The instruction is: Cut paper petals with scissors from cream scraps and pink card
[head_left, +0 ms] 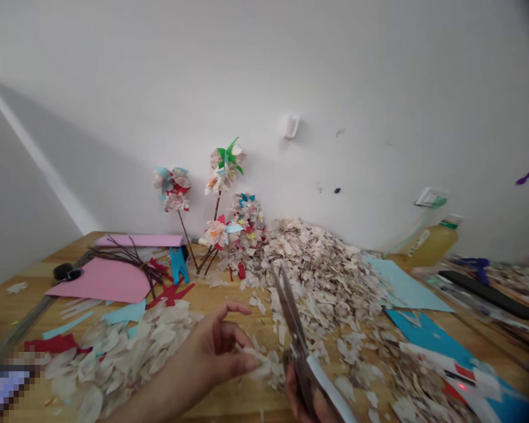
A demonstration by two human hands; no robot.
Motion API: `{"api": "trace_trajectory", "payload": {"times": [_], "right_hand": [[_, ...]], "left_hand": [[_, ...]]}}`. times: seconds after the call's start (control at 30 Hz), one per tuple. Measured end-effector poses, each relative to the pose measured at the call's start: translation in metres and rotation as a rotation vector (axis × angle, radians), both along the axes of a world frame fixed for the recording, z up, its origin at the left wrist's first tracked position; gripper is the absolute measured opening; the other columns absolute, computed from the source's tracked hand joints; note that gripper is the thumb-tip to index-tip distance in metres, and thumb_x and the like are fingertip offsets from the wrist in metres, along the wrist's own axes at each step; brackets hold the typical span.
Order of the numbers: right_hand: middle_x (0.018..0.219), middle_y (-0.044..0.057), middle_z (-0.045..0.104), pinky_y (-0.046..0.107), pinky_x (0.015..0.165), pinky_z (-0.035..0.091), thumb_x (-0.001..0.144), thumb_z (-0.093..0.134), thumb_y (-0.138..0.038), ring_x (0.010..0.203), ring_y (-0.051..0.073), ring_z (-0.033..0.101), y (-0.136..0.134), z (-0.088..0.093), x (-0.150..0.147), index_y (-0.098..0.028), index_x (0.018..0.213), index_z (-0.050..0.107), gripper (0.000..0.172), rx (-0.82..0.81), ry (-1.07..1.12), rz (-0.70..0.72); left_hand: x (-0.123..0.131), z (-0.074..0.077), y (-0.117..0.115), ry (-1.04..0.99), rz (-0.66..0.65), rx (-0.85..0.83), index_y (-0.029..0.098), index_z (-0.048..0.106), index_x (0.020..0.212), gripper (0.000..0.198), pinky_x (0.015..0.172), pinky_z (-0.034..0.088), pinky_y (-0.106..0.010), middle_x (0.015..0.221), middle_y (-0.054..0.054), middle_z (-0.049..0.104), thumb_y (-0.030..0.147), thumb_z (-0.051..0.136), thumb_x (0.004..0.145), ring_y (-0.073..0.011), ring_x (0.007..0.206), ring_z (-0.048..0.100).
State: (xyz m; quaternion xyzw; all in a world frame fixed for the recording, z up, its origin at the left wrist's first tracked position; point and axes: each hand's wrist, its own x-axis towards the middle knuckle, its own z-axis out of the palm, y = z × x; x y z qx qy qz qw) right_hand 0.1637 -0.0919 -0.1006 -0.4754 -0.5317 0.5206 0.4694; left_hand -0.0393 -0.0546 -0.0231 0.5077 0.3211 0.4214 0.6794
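Note:
My left hand is closed in a pinch on a thin, whitish petal-like piece, its other fingers curled above. Beside it, my right hand grips a pair of scissors, the blades pointing up and slightly apart. The blades are not touching the piece. Left of my left hand lies a pile of larger pale petal-like pieces. A big heap of smaller dry, papery flakes spreads behind and right of the scissors.
Flowers on twigs stand against the wall. Pink sheets, bare twigs and red scraps lie left. At right are blue sheets, a white-and-red device with a lit red light, and a bottle of yellow liquid.

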Motion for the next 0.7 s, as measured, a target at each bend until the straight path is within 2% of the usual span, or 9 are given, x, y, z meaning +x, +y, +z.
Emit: {"api": "trace_trajectory", "payload": {"times": [0.1, 0.17, 0.3, 0.37, 0.43, 0.53, 0.6, 0.7], "right_hand": [[0.068, 0.0, 0.062, 0.021, 0.036, 0.033, 0.059, 0.064, -0.06, 0.037, 0.007, 0.044, -0.008, 0.009, 0.001, -0.022, 0.08, 0.059, 0.043, -0.056, 0.067, -0.004], [0.074, 0.001, 0.063, 0.022, 0.04, 0.038, 0.051, 0.073, -0.053, 0.043, 0.01, 0.051, -0.011, 0.012, -0.003, -0.022, 0.081, 0.057, 0.046, -0.098, 0.12, -0.001], [0.07, 0.002, 0.061, 0.026, 0.05, 0.046, 0.035, 0.083, -0.043, 0.063, 0.02, 0.06, -0.014, 0.008, -0.017, -0.021, 0.082, 0.055, 0.059, -0.203, 0.214, -0.009], [0.068, 0.001, 0.059, 0.025, 0.049, 0.046, 0.032, 0.083, -0.045, 0.06, 0.018, 0.059, -0.013, 0.004, -0.024, -0.022, 0.077, 0.054, 0.059, -0.212, 0.236, -0.016], [0.06, -0.003, 0.056, 0.021, 0.039, 0.041, 0.032, 0.082, -0.047, 0.046, 0.012, 0.052, -0.012, 0.003, -0.027, -0.022, 0.073, 0.051, 0.057, -0.22, 0.226, 0.006], [0.051, -0.007, 0.05, 0.017, 0.032, 0.034, 0.037, 0.08, -0.047, 0.036, 0.006, 0.04, -0.009, 0.007, -0.026, -0.021, 0.069, 0.049, 0.052, -0.238, 0.145, 0.056], [0.051, -0.006, 0.051, 0.019, 0.034, 0.037, 0.039, 0.079, -0.045, 0.039, 0.007, 0.042, -0.008, 0.009, -0.023, -0.02, 0.069, 0.05, 0.048, -0.218, 0.089, -0.003], [0.061, -0.001, 0.058, 0.027, 0.045, 0.046, 0.03, 0.081, -0.044, 0.053, 0.016, 0.053, -0.009, 0.01, -0.018, -0.021, 0.073, 0.055, 0.055, -0.159, 0.107, -0.212]], "left_hand": [[0.009, -0.013, -0.005, 0.074, -0.128, -0.03, 0.022, 0.046, 0.098, 0.05, 0.053, 0.036, -0.021, 0.068, 0.002, 0.063, 0.016, 0.074, 0.057, -0.0088, 0.056, 0.055], [0.014, -0.02, -0.006, 0.091, -0.176, -0.045, 0.021, 0.046, 0.099, 0.052, 0.054, 0.037, -0.021, 0.071, 0.001, 0.062, 0.014, 0.074, 0.056, -0.0086, 0.057, 0.054], [0.018, -0.03, -0.006, 0.083, -0.189, -0.036, 0.022, 0.045, 0.1, 0.058, 0.052, 0.034, -0.02, 0.075, 0.004, 0.058, 0.013, 0.076, 0.052, -0.0058, 0.055, 0.049], [0.018, -0.033, -0.007, 0.075, -0.182, -0.024, 0.022, 0.046, 0.101, 0.059, 0.05, 0.031, -0.019, 0.077, 0.004, 0.057, 0.014, 0.077, 0.051, -0.0043, 0.053, 0.046], [0.019, -0.037, -0.008, 0.054, -0.177, -0.029, 0.022, 0.047, 0.101, 0.058, 0.048, 0.029, -0.018, 0.077, 0.004, 0.057, 0.018, 0.077, 0.053, -0.0035, 0.052, 0.044], [0.022, -0.043, -0.009, -0.052, -0.207, -0.083, 0.023, 0.047, 0.102, 0.058, 0.051, 0.033, -0.02, 0.081, 0.002, 0.058, 0.021, 0.077, 0.053, -0.0066, 0.058, 0.052], [0.023, -0.047, -0.008, -0.137, -0.234, -0.143, 0.024, 0.047, 0.101, 0.059, 0.056, 0.038, -0.022, 0.084, 0.001, 0.057, 0.019, 0.078, 0.051, -0.0103, 0.065, 0.057], [0.025, -0.054, -0.007, -0.199, -0.214, -0.213, 0.024, 0.049, 0.1, 0.06, 0.057, 0.041, -0.023, 0.082, 0.001, 0.058, 0.015, 0.079, 0.048, -0.0112, 0.067, 0.059]]}}
